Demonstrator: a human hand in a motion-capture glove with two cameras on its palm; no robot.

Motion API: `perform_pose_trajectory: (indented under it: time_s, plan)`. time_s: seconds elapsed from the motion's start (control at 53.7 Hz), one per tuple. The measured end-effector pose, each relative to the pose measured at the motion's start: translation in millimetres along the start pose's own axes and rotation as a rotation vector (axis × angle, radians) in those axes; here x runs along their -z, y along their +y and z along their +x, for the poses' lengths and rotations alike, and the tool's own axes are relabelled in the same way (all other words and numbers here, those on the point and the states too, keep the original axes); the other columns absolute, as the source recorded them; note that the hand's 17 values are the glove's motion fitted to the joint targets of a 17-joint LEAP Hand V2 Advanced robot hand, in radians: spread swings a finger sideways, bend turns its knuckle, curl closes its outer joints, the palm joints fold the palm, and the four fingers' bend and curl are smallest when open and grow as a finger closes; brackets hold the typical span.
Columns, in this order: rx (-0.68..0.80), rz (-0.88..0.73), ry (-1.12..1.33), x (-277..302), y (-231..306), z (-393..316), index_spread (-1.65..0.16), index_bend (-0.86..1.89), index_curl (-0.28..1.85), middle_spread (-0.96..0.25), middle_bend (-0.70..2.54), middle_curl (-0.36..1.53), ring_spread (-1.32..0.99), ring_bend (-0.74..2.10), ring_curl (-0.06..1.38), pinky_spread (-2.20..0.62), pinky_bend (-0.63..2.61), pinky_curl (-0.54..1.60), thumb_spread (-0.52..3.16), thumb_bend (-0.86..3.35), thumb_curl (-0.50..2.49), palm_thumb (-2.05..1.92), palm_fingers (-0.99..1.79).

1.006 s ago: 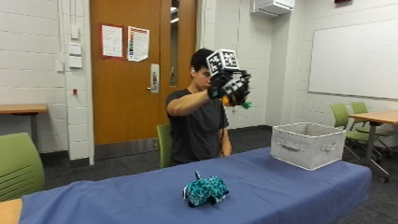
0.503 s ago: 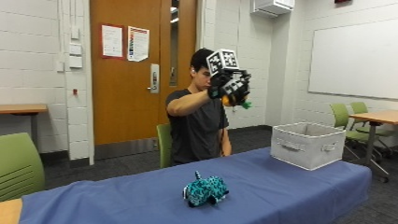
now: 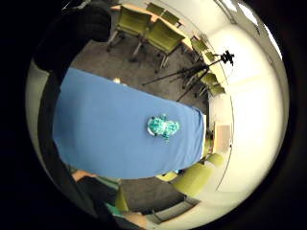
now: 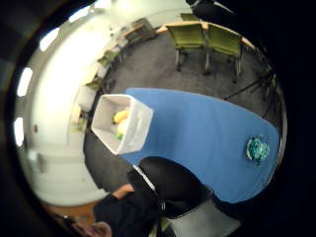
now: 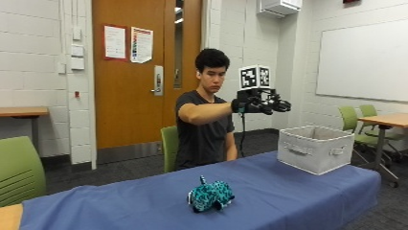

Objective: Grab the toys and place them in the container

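- Table (image 5: 306, 191) under its blue cloth ran across the lower part of the outside view, and both of the task's things sat on it, well apart from each other.
- Container (image 5: 315, 147), the grey fabric bin, stood at the right end of the table; from my thumb-side palm view (image 4: 121, 123) I could see yellow things already lying inside it.
- Toy (image 5: 210, 195), a teal spotted plush, lay low and centre in the frame near the table's front edge, its long axis roughly along the table.
- My gloved right hand (image 5: 263, 104) hung high in the middle of the frame, nearer the container than the toy.
- I judged the toy lay down and to the frame's left of my hand, so the reach had to drop away from the container.
- I could not tell how my hand was set; nothing showed in it.
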State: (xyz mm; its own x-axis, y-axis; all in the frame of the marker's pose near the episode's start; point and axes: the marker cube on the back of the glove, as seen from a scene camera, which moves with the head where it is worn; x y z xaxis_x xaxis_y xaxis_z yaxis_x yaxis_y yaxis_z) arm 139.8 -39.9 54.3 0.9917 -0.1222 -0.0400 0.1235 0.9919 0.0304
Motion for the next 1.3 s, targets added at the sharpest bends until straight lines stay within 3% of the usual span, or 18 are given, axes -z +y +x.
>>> perform_pose_trajectory:
  time_s: [0.429,0.578,0.839,1.305]
  plan:
    - [-0.19,-0.068,-0.021,-98.1,48.2,165.9,-0.37,0.21,0.41,-0.23,0.26,0.45,-0.33,0.33,0.26,-0.04,0.8,0.3,0.87,-0.09,0.22,-0.11,-0.02]
    - [-0.221,-0.12,-0.034,-139.5,57.1,185.3,-0.38,0.21,0.42,-0.24,0.24,0.44,-0.33,0.25,0.25,-0.03,0.76,0.3,0.86,-0.09,0.22,-0.11,-0.02]
    - [-0.276,-0.217,-0.052,-205.6,73.5,208.6,-0.41,0.46,0.5,-0.23,0.17,0.42,-0.26,0.08,0.16,-0.01,0.66,0.29,0.84,-0.1,0.21,-0.12,-0.12]
    - [-0.375,-0.274,-0.052,-254.2,90.8,232.7,-0.43,0.65,0.55,-0.17,0.06,0.29,-0.15,0.04,0.04,0.04,0.67,0.32,0.81,-0.1,0.21,-0.12,-0.29]
